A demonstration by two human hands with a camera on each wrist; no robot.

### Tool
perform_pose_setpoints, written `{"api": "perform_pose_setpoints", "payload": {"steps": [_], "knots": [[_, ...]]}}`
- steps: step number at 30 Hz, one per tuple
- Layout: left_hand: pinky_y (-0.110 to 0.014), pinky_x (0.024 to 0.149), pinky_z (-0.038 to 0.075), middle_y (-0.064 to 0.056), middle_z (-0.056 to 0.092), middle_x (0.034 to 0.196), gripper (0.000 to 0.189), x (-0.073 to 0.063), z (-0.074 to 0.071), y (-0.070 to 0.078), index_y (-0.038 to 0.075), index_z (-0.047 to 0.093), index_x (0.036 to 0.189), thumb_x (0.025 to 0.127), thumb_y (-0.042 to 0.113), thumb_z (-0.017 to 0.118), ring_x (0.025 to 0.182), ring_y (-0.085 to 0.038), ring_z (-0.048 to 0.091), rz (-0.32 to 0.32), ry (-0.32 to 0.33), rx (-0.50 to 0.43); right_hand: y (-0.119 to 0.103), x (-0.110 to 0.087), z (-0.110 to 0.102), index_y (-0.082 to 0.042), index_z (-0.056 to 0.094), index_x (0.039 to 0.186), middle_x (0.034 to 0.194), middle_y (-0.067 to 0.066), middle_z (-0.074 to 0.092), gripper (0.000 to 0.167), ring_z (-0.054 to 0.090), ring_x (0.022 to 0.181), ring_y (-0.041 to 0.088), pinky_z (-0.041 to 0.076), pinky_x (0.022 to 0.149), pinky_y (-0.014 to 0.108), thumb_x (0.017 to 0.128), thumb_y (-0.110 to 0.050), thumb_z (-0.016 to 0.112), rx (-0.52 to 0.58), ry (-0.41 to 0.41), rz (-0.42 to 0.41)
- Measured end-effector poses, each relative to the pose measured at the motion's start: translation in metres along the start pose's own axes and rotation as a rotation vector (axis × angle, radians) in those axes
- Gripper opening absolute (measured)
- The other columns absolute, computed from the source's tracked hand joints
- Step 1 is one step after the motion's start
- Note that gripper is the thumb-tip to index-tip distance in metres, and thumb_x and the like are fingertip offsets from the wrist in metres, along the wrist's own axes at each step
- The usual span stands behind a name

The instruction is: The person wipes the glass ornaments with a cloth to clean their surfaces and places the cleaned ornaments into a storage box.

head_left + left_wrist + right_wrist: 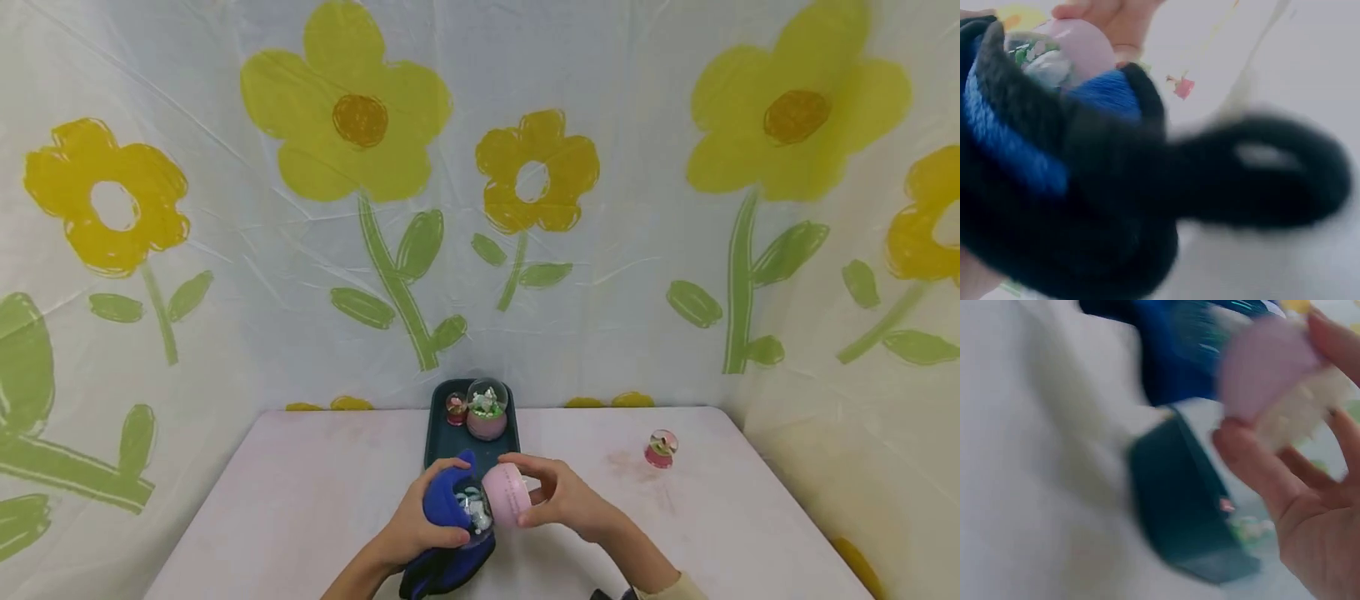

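A snow globe point(504, 497) with a pink base is held tipped on its side between both hands, above the front of the table. My right hand point(558, 500) grips the base between thumb and fingers. On the other side, my left hand point(408, 527) holds a blue cloth point(442, 502) with black trim around the clear ball. Green and white figures show inside the ball. In the left wrist view, a dark loop of the cloth point(1104, 187) juts out and hides most of my left hand. Pale underside of the base point(1304, 406) faces my right palm.
Behind the hands lies a dark green tray point(483, 454), bearing a larger snow globe point(487, 421) with a pink base and a small red-based one point(456, 408). Another small snow globe point(661, 450) stands on the table's right side. A flowered curtain point(615, 317) hangs behind the table.
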State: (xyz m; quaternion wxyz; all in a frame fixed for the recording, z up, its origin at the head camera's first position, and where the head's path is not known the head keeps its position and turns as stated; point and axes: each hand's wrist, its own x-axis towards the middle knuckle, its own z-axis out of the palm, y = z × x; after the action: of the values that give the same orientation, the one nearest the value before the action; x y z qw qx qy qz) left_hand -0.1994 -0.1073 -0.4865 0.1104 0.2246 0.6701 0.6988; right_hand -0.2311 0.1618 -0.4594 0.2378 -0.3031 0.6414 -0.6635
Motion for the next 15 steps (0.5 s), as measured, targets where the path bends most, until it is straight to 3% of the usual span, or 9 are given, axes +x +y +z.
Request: {"api": "perform_pose_setpoints", "payload": {"steps": [3, 6, 9, 11, 13, 15], "knots": [[-0.046, 0.085, 0.051, -0.022, 0.043, 0.133, 0.074, -0.004, -0.001, -0.006, 0.017, 0.038, 0.142, 0.078, 0.02, 0.076, 0.11, -0.034, 0.053, -0.001, 0.075, -0.054, 0.014, -0.008, 0.024, -0.009, 0.044, 0.145, 0.139, 0.022, 0.046, 0.066, 0.064, 0.096, 0.034, 0.054, 0.082, 0.043, 0.086, -0.004, 0.072, 0.082, 0.177, 0.032], [-0.046, 0.084, 0.051, -0.022, 0.043, 0.133, 0.074, -0.001, -0.002, -0.006, 0.02, 0.038, 0.142, 0.078, 0.019, 0.076, 0.109, -0.033, 0.053, -0.014, 0.161, -0.036, 0.011, -0.011, 0.049, -0.013, 0.047, 0.143, 0.141, 0.02, 0.045, 0.069, 0.065, 0.094, 0.034, 0.055, 0.078, 0.039, 0.082, -0.008, 0.078, -0.041, 0.348, -0.011], [-0.047, 0.084, 0.051, -0.021, 0.041, 0.136, 0.076, 0.007, -0.003, -0.001, 0.023, 0.04, 0.14, 0.076, 0.021, 0.079, 0.109, -0.035, 0.053, -0.014, 0.207, 0.024, -0.003, -0.009, 0.063, -0.018, 0.053, 0.138, 0.141, 0.016, 0.046, 0.074, 0.064, 0.101, 0.035, 0.056, 0.073, 0.035, 0.073, -0.008, 0.085, -0.352, 0.455, -0.125], [-0.047, 0.084, 0.051, -0.021, 0.04, 0.136, 0.077, 0.011, -0.004, 0.004, 0.023, 0.041, 0.139, 0.073, 0.022, 0.081, 0.108, -0.035, 0.053, -0.012, 0.209, 0.069, -0.013, -0.008, 0.065, -0.022, 0.055, 0.136, 0.141, 0.014, 0.047, 0.075, 0.061, 0.107, 0.034, 0.056, 0.073, 0.035, 0.069, -0.009, 0.088, -0.61, 0.472, -0.196], [-0.046, 0.083, 0.052, -0.022, 0.038, 0.137, 0.079, 0.012, -0.004, 0.007, 0.023, 0.041, 0.139, 0.071, 0.022, 0.083, 0.108, -0.036, 0.053, -0.017, 0.184, 0.093, -0.025, -0.007, 0.062, -0.025, 0.058, 0.133, 0.141, 0.012, 0.047, 0.074, 0.061, 0.108, 0.03, 0.056, 0.074, 0.036, 0.067, -0.014, 0.09, -0.851, 0.432, -0.248], [-0.045, 0.083, 0.052, -0.022, 0.038, 0.137, 0.08, 0.012, -0.005, 0.009, 0.022, 0.041, 0.139, 0.071, 0.021, 0.083, 0.107, -0.035, 0.053, -0.026, 0.149, 0.106, -0.037, -0.006, 0.055, -0.028, 0.059, 0.132, 0.141, 0.01, 0.048, 0.075, 0.062, 0.106, 0.027, 0.056, 0.075, 0.036, 0.065, -0.017, 0.092, -0.999, 0.351, -0.278]]}}
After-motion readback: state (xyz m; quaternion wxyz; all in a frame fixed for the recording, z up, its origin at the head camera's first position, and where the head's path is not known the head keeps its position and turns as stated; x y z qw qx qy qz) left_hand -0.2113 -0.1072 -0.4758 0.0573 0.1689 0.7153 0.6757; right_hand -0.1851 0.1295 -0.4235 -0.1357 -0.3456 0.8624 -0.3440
